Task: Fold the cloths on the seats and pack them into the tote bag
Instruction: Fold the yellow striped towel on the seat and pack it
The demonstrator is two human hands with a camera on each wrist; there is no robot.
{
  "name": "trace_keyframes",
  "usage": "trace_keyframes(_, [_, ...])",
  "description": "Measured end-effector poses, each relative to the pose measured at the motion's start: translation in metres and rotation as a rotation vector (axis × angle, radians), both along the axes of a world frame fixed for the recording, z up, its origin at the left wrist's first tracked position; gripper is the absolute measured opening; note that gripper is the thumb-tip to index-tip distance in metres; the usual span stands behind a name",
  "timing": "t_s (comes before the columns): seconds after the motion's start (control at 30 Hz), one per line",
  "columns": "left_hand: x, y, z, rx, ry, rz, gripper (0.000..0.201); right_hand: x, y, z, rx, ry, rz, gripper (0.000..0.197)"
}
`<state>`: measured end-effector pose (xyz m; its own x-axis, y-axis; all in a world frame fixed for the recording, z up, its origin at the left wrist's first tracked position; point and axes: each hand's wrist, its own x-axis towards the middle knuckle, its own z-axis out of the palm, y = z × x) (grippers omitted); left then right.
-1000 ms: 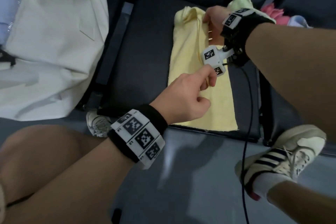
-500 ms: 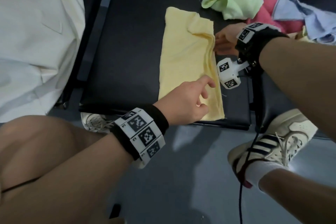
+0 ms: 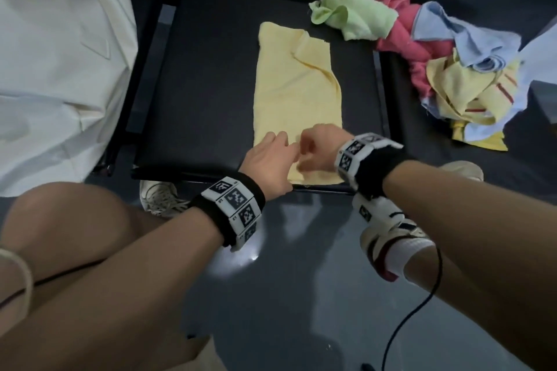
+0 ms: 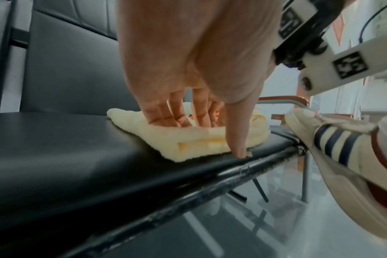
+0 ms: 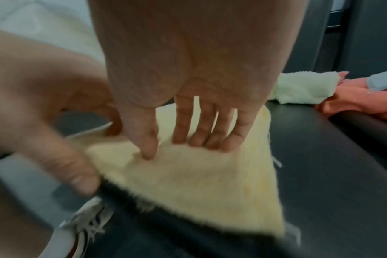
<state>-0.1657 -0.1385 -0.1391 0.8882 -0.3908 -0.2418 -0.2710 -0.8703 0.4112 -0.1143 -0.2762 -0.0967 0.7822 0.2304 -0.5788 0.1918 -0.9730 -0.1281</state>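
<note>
A pale yellow cloth lies folded into a long strip on the middle black seat, its far corner turned over. Both hands are at its near end. My left hand has straight fingers on top of the yellow cloth, with the thumb tip at the near edge. My right hand sets its fingertips and thumb down on the yellow cloth; nothing is lifted. The white tote bag slumps on the left seat.
A heap of loose cloths lies on the right seat: green, red, blue and striped yellow. My knee and a shoe are near the seat's front rail. A black cable hangs from my right wrist.
My right hand came from the cloth's far right edge down to its near end, beside the left hand. The left hand dropped onto the cloth's near end. The view tilted towards the cloth heap.
</note>
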Motion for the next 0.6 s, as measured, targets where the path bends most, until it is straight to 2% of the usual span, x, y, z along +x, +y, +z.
trace_keyframes(0.07, [-0.003,0.002,-0.003,0.008,-0.039,0.012,0.042,-0.018,0.003,-0.009,-0.01,-0.073,0.027,0.035])
trace_keyframes(0.17, [-0.004,0.01,0.0,-0.007,-0.036,0.073,0.028,-0.038,0.003,-0.019,0.014,-0.173,0.028,0.058])
trace_keyframes(0.23, [-0.002,0.018,0.006,-0.02,-0.036,0.107,0.019,-0.047,0.007,-0.022,-0.001,-0.213,0.077,0.067])
trace_keyframes(0.3, [-0.002,0.024,0.009,-0.02,-0.059,0.123,0.02,-0.054,0.014,-0.025,-0.013,-0.256,0.112,0.059])
trace_keyframes(0.4, [-0.005,0.029,0.011,-0.018,-0.048,0.124,0.02,-0.056,0.021,-0.026,0.027,-0.353,0.086,0.029])
trace_keyframes(0.53, [-0.012,0.032,0.006,0.056,-0.052,0.061,0.033,-0.056,0.022,-0.023,0.085,-0.303,-0.02,0.027])
trace_keyframes(0.6, [-0.013,0.035,0.005,0.063,-0.051,0.077,0.032,-0.057,0.02,-0.021,0.094,-0.295,-0.038,0.026])
